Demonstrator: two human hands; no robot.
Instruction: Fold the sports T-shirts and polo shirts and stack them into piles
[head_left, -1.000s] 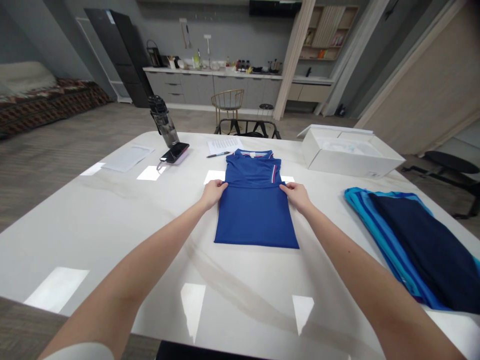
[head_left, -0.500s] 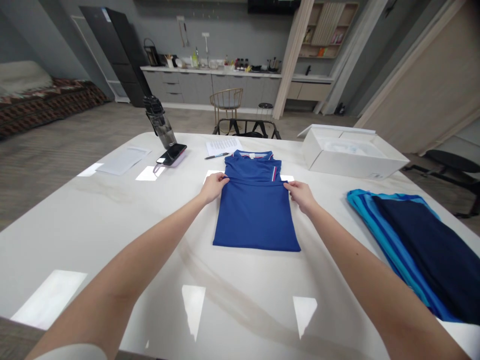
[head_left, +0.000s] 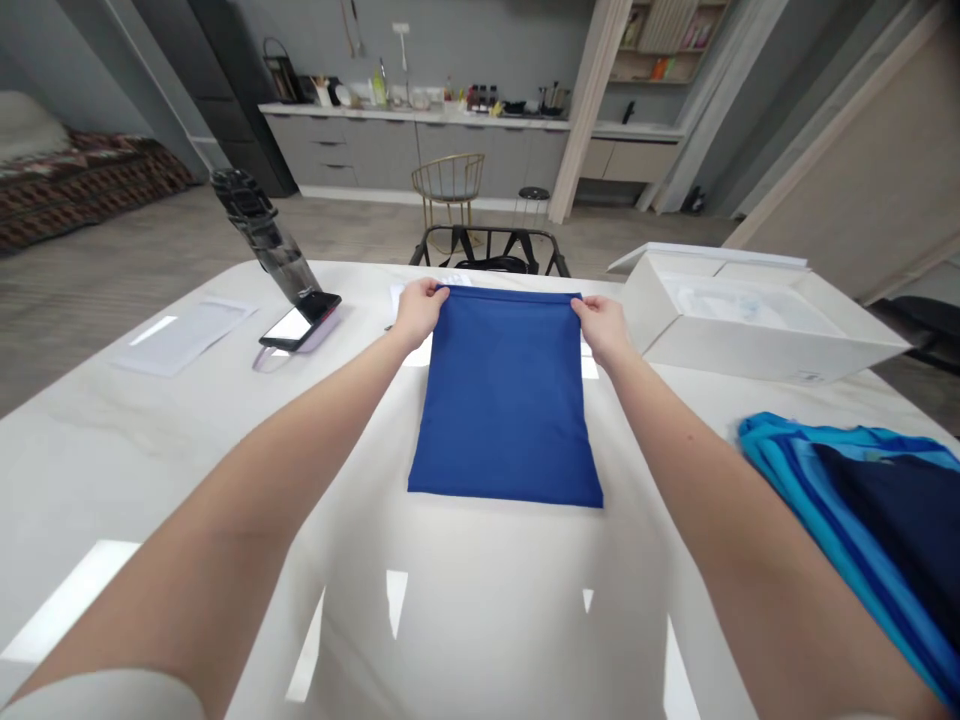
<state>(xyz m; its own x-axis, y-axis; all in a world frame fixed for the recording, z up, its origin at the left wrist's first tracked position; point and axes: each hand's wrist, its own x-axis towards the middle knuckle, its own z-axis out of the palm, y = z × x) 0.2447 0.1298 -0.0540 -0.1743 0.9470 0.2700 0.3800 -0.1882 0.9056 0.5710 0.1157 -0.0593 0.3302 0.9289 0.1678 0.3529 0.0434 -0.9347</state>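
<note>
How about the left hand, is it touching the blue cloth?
Touching. The head view shows the left hand pinching the blue cloth by a corner.

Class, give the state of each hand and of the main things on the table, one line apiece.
Shirt: folded, smooth on top, its far edge held
Left hand: pinching the far left corner
Right hand: pinching the far right corner
Box: open
Clothes: folded and stacked
Phone: lying face up; glare hides whether it is on
Bottle: standing, capped
Left paper: lying flat
</note>
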